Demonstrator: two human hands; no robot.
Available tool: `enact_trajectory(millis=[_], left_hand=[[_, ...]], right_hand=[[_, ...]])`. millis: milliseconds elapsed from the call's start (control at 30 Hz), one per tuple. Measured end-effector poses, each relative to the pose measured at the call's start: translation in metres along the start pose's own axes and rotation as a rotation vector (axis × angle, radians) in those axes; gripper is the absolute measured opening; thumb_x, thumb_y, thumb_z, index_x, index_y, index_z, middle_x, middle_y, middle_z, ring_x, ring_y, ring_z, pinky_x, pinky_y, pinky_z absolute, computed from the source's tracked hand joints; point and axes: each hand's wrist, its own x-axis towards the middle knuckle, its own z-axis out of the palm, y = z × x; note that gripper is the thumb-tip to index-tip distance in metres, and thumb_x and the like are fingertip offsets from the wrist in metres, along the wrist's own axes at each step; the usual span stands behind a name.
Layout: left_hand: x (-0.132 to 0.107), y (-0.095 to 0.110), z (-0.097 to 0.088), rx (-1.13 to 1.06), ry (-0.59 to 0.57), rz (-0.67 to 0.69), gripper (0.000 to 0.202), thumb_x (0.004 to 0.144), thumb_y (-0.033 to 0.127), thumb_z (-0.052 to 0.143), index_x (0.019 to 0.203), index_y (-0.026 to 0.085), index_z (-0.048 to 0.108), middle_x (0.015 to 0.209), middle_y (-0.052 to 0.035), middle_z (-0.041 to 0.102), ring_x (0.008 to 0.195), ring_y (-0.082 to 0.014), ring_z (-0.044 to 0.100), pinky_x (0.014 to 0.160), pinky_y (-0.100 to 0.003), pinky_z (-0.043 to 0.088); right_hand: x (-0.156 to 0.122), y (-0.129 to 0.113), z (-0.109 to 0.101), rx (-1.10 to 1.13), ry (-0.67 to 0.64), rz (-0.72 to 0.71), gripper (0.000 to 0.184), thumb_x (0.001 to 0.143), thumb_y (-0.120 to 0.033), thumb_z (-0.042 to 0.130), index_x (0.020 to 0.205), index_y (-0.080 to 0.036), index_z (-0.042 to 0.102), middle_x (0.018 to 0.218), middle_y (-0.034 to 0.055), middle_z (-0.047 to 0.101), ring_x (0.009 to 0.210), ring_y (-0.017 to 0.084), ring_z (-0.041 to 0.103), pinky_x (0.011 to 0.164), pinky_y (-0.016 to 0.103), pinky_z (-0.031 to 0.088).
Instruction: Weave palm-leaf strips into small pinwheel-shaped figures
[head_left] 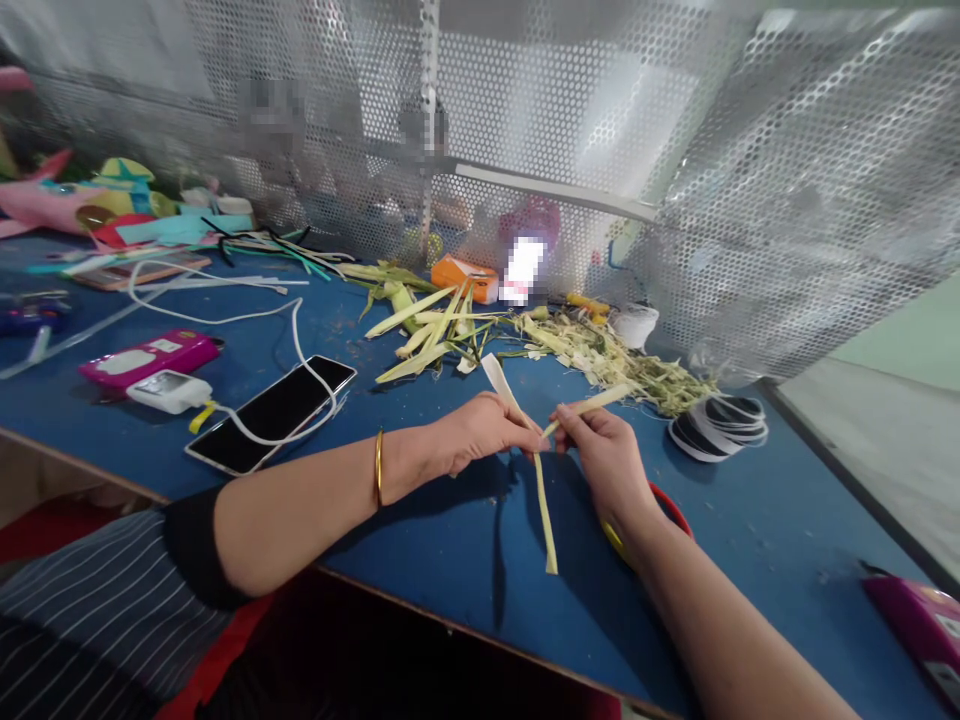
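Both my hands work a pale yellow-green leaf strip point(544, 505) over the blue table point(750, 520). My left hand point(480, 432) is closed, pinching the strip where it bends; one end sticks up and back, the other hangs down toward me. My right hand point(600, 450) is closed too, gripping a second short strip point(592, 403) that points right and meets the first at my fingertips. A thin gold bangle point(379, 467) sits on my left wrist. Under my right wrist a red and yellow ring-shaped thing point(667, 505) shows in part.
A heap of cut leaf strips point(427, 330) and shredded scraps point(637, 370) lies behind my hands. A black phone point(274, 410) on a white cable, a white charger point(169, 390) and a pink case point(150, 355) lie left. A tape roll stack point(720, 425) sits right. Perforated metal screen point(787, 200) behind.
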Motion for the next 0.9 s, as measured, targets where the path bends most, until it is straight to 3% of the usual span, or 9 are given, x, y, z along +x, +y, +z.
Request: enact_trajectory(millis=[67, 133, 167, 233, 333, 400, 500, 700, 900], left_hand=[[-0.001, 0.001, 0.0, 0.023, 0.0, 0.003, 0.009, 0.068, 0.023, 0.074, 0.063, 0.015, 0.073, 0.058, 0.0001, 0.063, 0.057, -0.0102, 0.052, 0.059, -0.024, 0.038], [-0.002, 0.001, 0.0, 0.068, 0.0, 0.02, 0.012, 0.069, 0.025, 0.073, 0.063, 0.015, 0.073, 0.062, -0.0018, 0.066, 0.062, -0.0121, 0.056, 0.065, -0.025, 0.041], [-0.002, 0.001, 0.001, 0.088, -0.004, 0.032, 0.014, 0.07, 0.026, 0.072, 0.062, 0.015, 0.073, 0.064, -0.0025, 0.068, 0.065, -0.0131, 0.058, 0.068, -0.026, 0.042], [-0.002, -0.001, 0.003, 0.132, -0.031, 0.064, 0.018, 0.073, 0.028, 0.068, 0.061, 0.015, 0.073, 0.065, -0.0032, 0.069, 0.07, -0.0149, 0.061, 0.072, -0.027, 0.043], [-0.003, -0.002, 0.006, 0.209, -0.086, 0.107, 0.024, 0.075, 0.026, 0.064, 0.055, 0.016, 0.07, 0.062, -0.0019, 0.068, 0.068, -0.0148, 0.059, 0.07, -0.026, 0.041], [-0.005, -0.002, 0.008, 0.248, -0.108, 0.103, 0.025, 0.075, 0.028, 0.064, 0.053, 0.016, 0.069, 0.059, -0.0011, 0.066, 0.063, -0.0139, 0.057, 0.066, -0.026, 0.039], [-0.007, -0.003, 0.008, 0.252, -0.132, 0.115, 0.027, 0.075, 0.035, 0.066, 0.056, 0.016, 0.071, 0.058, -0.0013, 0.065, 0.06, -0.0128, 0.053, 0.062, -0.025, 0.036], [-0.007, -0.005, 0.007, 0.257, -0.224, 0.17, 0.028, 0.076, 0.039, 0.068, 0.061, 0.017, 0.073, 0.057, -0.0001, 0.063, 0.052, -0.0094, 0.042, 0.053, -0.025, 0.027], [-0.009, -0.001, 0.01, 0.167, -0.331, 0.115, 0.021, 0.073, 0.031, 0.071, 0.056, 0.018, 0.072, 0.06, -0.0017, 0.067, 0.065, -0.0132, 0.057, 0.066, -0.025, 0.038]], right_hand=[[0.004, -0.001, -0.008, -0.135, 0.182, -0.074, 0.034, 0.075, -0.048, 0.067, 0.088, -0.017, 0.066, 0.073, 0.0032, 0.062, 0.067, 0.02, 0.057, 0.066, 0.035, 0.046], [0.005, -0.007, -0.015, -0.352, 0.396, -0.294, 0.047, 0.074, -0.045, 0.07, 0.112, -0.018, 0.063, 0.1, 0.0095, 0.064, 0.093, 0.026, 0.06, 0.081, 0.041, 0.047], [0.003, -0.011, -0.017, -0.447, 0.402, -0.414, 0.048, 0.076, -0.043, 0.07, 0.117, -0.02, 0.063, 0.111, 0.0117, 0.063, 0.104, 0.028, 0.058, 0.087, 0.044, 0.045], [-0.003, -0.02, -0.017, -0.52, 0.187, -0.56, 0.03, 0.082, -0.039, 0.066, 0.107, -0.023, 0.069, 0.111, 0.01, 0.065, 0.107, 0.028, 0.058, 0.092, 0.044, 0.044], [-0.013, -0.027, -0.008, -0.4, -0.18, -0.473, 0.014, 0.085, -0.034, 0.063, 0.083, -0.023, 0.072, 0.089, 0.005, 0.069, 0.086, 0.021, 0.064, 0.08, 0.036, 0.047], [-0.017, -0.027, -0.003, -0.283, -0.234, -0.32, 0.016, 0.083, -0.033, 0.065, 0.073, -0.021, 0.068, 0.076, 0.0024, 0.066, 0.071, 0.017, 0.061, 0.067, 0.03, 0.047], [-0.016, -0.024, 0.0, -0.131, -0.15, -0.151, 0.019, 0.077, -0.034, 0.068, 0.066, -0.019, 0.062, 0.063, -0.0014, 0.059, 0.058, 0.013, 0.052, 0.055, 0.026, 0.04], [-0.014, -0.022, 0.0, 0.007, -0.03, -0.054, 0.023, 0.074, -0.035, 0.069, 0.062, -0.019, 0.056, 0.05, -0.0056, 0.05, 0.048, 0.01, 0.043, 0.049, 0.024, 0.033], [-0.019, -0.023, 0.008, 0.026, -0.009, -0.077, 0.024, 0.076, -0.032, 0.067, 0.06, -0.02, 0.053, 0.048, -0.0062, 0.05, 0.045, 0.01, 0.044, 0.05, 0.024, 0.034]])
